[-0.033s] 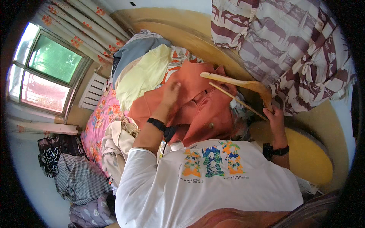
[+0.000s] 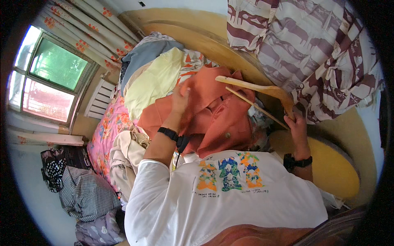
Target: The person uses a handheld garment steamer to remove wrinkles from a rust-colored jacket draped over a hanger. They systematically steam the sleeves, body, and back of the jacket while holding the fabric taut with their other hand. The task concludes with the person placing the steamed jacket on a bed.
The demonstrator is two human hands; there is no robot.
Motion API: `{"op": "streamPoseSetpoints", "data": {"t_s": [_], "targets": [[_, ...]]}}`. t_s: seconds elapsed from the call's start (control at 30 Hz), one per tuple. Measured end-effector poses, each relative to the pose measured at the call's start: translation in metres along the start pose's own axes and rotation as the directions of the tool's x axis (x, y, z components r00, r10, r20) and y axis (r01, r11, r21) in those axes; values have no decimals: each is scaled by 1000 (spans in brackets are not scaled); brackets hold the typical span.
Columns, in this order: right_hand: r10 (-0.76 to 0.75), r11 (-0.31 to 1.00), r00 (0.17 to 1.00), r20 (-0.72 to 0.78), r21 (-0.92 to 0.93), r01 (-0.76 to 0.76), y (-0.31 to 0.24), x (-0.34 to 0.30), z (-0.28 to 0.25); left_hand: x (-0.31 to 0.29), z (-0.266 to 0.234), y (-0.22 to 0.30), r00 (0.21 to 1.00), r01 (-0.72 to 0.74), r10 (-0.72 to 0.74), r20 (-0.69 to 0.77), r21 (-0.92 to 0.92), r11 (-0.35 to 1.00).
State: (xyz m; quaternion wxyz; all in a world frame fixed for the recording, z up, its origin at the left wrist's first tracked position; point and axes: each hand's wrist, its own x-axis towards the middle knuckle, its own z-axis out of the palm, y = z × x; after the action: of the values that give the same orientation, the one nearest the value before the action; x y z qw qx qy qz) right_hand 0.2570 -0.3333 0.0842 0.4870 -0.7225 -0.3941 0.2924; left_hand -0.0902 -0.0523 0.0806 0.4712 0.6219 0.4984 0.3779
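Note:
My right hand (image 2: 299, 126) is closed round one end of a wooden clothes hanger (image 2: 262, 87), whose curved arm and straight bar reach leftward. Below the hanger's far end lies a rust-red garment (image 2: 205, 108), spread in loose folds; a button shows near its lower edge. My left hand (image 2: 179, 101) hovers over or rests on the garment's left part; contact cannot be made out. Its thumb stands apart from the fingers, with nothing visible held. Beside that hand is a pale yellow garment (image 2: 154, 86).
A blue-grey garment (image 2: 150, 57) and a beige one (image 2: 127, 158) lie on a pink floral bed cover (image 2: 107, 141). Patterned cloth (image 2: 303, 45) hangs at the upper right. A yellow rounded object (image 2: 332, 166) is by my right forearm. At the left are a window (image 2: 57, 67) and checked cloth (image 2: 86, 190).
My left hand has shifted slightly left over the rust-red garment, and its fingers look less curled. My right hand and the hanger have barely moved.

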Motion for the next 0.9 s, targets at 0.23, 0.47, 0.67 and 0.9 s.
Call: {"op": "streamPoseSetpoints", "data": {"t_s": [0.23, 0.47, 0.67, 0.9], "targets": [[77, 994, 996, 34, 72, -79, 4, 20, 4, -48, 54, -47, 423, 44, -189, 886, 188, 981], [131, 990, 991, 26, -49, -130, 35, 31, 9, -32, -12, -76, 930, -368, 50, 365, 911, 187], [-146, 986, 989, -18, 81, 147, 45, 39, 14, -12, -130, -11, 998, -7, 55, -38, 762, 647], [-44, 984, 999, -2, 172, 43, -15, 31, 33, -72, -258, 150, 971, -114, 77, -226, -156, 981]]}}
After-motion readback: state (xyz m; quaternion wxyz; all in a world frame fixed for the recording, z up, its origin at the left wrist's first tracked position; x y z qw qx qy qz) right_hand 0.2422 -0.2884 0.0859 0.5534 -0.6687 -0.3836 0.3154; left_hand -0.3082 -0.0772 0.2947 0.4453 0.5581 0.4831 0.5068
